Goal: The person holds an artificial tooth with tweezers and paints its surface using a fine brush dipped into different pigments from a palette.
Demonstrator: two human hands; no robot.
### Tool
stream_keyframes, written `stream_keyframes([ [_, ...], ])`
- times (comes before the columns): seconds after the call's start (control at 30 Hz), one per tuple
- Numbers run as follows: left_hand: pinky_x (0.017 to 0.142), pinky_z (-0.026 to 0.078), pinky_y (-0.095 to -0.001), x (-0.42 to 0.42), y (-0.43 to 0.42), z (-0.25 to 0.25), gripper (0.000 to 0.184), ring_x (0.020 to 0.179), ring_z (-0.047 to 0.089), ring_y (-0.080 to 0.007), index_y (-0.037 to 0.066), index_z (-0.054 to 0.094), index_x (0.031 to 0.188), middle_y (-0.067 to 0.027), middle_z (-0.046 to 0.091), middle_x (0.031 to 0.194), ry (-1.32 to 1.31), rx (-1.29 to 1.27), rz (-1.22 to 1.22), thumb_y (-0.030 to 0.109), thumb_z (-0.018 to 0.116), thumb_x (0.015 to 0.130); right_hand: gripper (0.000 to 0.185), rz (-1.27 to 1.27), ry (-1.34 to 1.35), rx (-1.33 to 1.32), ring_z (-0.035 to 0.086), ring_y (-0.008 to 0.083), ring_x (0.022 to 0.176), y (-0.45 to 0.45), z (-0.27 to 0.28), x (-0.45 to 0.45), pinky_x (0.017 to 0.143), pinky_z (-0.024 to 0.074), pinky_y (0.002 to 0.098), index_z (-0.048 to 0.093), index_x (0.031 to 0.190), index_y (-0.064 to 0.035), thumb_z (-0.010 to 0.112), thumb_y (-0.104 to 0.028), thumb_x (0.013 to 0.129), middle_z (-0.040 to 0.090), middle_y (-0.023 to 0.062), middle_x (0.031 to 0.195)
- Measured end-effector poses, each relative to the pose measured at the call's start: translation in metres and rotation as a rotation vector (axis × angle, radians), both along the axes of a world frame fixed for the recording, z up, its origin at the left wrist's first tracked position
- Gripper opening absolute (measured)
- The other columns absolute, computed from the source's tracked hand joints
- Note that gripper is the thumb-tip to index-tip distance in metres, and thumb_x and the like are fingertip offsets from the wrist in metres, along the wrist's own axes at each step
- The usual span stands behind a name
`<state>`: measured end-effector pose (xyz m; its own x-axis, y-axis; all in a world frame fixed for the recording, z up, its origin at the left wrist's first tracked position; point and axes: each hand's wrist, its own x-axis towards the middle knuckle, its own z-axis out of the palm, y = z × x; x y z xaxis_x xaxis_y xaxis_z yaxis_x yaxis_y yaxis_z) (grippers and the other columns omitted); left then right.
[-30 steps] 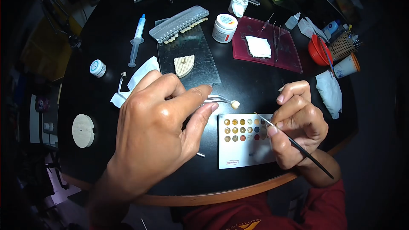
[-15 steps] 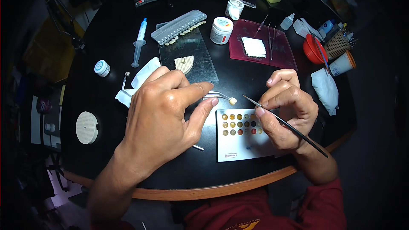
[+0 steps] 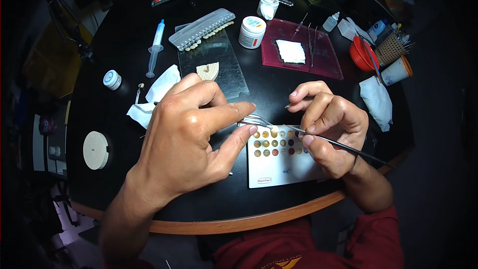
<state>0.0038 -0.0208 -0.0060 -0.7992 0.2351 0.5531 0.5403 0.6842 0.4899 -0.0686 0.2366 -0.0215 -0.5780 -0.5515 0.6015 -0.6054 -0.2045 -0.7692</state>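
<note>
My left hand (image 3: 185, 132) pinches metal tweezers (image 3: 255, 119) between thumb and index finger. A small cream-coloured tooth crown (image 3: 274, 129) sits at the tweezers' tip, above the back edge of a white palette (image 3: 271, 168) with rows of coloured wells. In my right hand (image 3: 334, 127) is a fine paintbrush (image 3: 356, 151) with a dark handle, gripped between thumb and fingers. Its tip points left and reaches the crown; whether it actually touches is hard to see. Part of the palette's right side is hidden by my right hand.
Behind the hands lie a shade guide (image 3: 201, 29), a dark glass slab (image 3: 226, 65), a white jar (image 3: 252, 33) and a maroon plate (image 3: 323, 60) with a folded white pad (image 3: 291, 51). A syringe (image 3: 155, 50) and round beige tray (image 3: 95, 150) are left; a red bowl (image 3: 362, 54) stands right.
My right hand has shifted left, bringing the brush tip from a gap beside the crown to the crown itself. The tweezers and crown now sit slightly lower, over the palette's back edge.
</note>
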Motion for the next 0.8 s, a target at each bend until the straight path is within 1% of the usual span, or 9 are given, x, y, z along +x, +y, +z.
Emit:
stream_keyframes([
  [0.07, 0.063, 0.043, -0.0318, 0.0013, 0.0002, 0.0018, 0.028, 0.07, 0.054, -0.0165, 0.007, 0.085, 0.101, -0.0031, 0.061, 0.072, -0.021, -0.004, -0.013, 0.011, 0.089, 0.073, 0.009, 0.03, -0.057, -0.044, 0.07, 0.0335, 0.108, -0.0021, 0.0001, 0.0025, 0.098, 0.0589, 0.0451, 0.061, 0.075, -0.002, 0.067, 0.004, 0.071, 0.069, 0.0087, 0.075],
  [0.17, 0.063, 0.042, -0.0324, 0.0029, 0.0009, 0.002, 0.028, 0.07, 0.054, -0.0173, 0.007, 0.085, 0.101, -0.0032, 0.061, 0.073, -0.049, -0.013, -0.054, 0.013, 0.089, 0.073, 0.006, 0.135, -0.21, -0.112, 0.069, 0.0383, 0.118, -0.0058, -0.0022, 0.0076, 0.105, 0.0589, 0.0473, 0.061, 0.073, -0.001, 0.063, 0.005, 0.072, 0.067, 0.0089, 0.075],
  [0.27, 0.064, 0.042, -0.0337, 0.003, 0.0013, 0.0015, 0.028, 0.07, 0.054, -0.0181, 0.008, 0.085, 0.1, -0.0031, 0.06, 0.073, -0.058, -0.025, -0.123, 0.015, 0.089, 0.073, 0.006, 0.264, -0.275, -0.13, 0.068, 0.0404, 0.122, -0.0037, -0.006, 0.0034, 0.108, 0.0569, 0.0496, 0.06, 0.072, -0.0005, 0.063, 0.005, 0.074, 0.066, 0.009, 0.074],
  [0.4, 0.066, 0.041, -0.0356, 0.004, 0.0017, 0.0005, 0.028, 0.07, 0.053, -0.0187, 0.009, 0.084, 0.098, -0.0027, 0.059, 0.075, -0.07, -0.057, -0.186, 0.017, 0.089, 0.072, 0.008, 0.294, -0.424, -0.101, 0.069, 0.04, 0.12, -0.0056, -0.0024, 0.0075, 0.106, 0.0586, 0.0505, 0.058, 0.069, 0.0006, 0.062, 0.007, 0.072, 0.066, 0.0121, 0.074],
  [0.43, 0.066, 0.04, -0.0357, 0.0043, 0.0017, 0.0003, 0.027, 0.07, 0.053, -0.0188, 0.009, 0.084, 0.098, -0.0026, 0.059, 0.075, -0.065, -0.065, -0.185, 0.017, 0.089, 0.072, 0.009, 0.356, -0.329, -0.06, 0.066, 0.0443, 0.121, -0.0037, -0.0058, 0.0006, 0.104, 0.0571, 0.0618, 0.056, 0.075, -0.0012, 0.062, 0.006, 0.075, 0.063, 0.0139, 0.07],
  [0.53, 0.066, 0.04, -0.036, 0.0044, 0.0019, 0.0003, 0.027, 0.07, 0.053, -0.0191, 0.009, 0.084, 0.096, -0.0024, 0.058, 0.075, -0.046, -0.083, -0.186, 0.018, 0.09, 0.072, 0.009, 0.368, -0.318, -0.062, 0.067, 0.0439, 0.119, -0.0041, -0.0077, 0.0003, 0.105, 0.0571, 0.0609, 0.056, 0.074, -0.001, 0.063, 0.005, 0.075, 0.063, 0.0139, 0.07],
  [0.63, 0.066, 0.04, -0.0363, 0.0044, 0.0012, 0.0008, 0.026, 0.07, 0.053, -0.0194, 0.008, 0.083, 0.095, -0.0025, 0.058, 0.075, -0.037, -0.089, -0.191, 0.018, 0.09, 0.072, 0.016, 0.354, -0.347, -0.095, 0.069, 0.0411, 0.119, -0.0055, -0.0084, 0.0019, 0.105, 0.0589, 0.0526, 0.05, 0.063, -0.0025, 0.06, 0.008, 0.069, 0.065, 0.0134, 0.072],
  [0.73, 0.066, 0.04, -0.0365, 0.0045, 0.0011, -0.0002, 0.026, 0.07, 0.053, -0.0195, 0.008, 0.083, 0.095, -0.0026, 0.058, 0.075, -0.036, -0.087, -0.193, 0.019, 0.09, 0.072, 0.018, 0.375, -0.326, -0.078, 0.069, 0.0412, 0.12, -0.0055, -0.008, 0.0015, 0.105, 0.0585, 0.0528, 0.048, 0.062, -0.0033, 0.061, 0.007, 0.068, 0.064, 0.0128, 0.071],
  [0.8, 0.066, 0.04, -0.0367, 0.0047, 0.0013, 0.0004, 0.025, 0.07, 0.054, -0.0193, 0.008, 0.083, 0.094, -0.0027, 0.058, 0.075, -0.043, -0.089, -0.194, 0.019, 0.09, 0.073, 0.014, 0.384, -0.283, -0.052, 0.068, 0.0428, 0.118, -0.0047, -0.0077, 0.0006, 0.105, 0.058, 0.0562, 0.053, 0.067, -0.0015, 0.063, 0.005, 0.075, 0.063, 0.0123, 0.07],
])
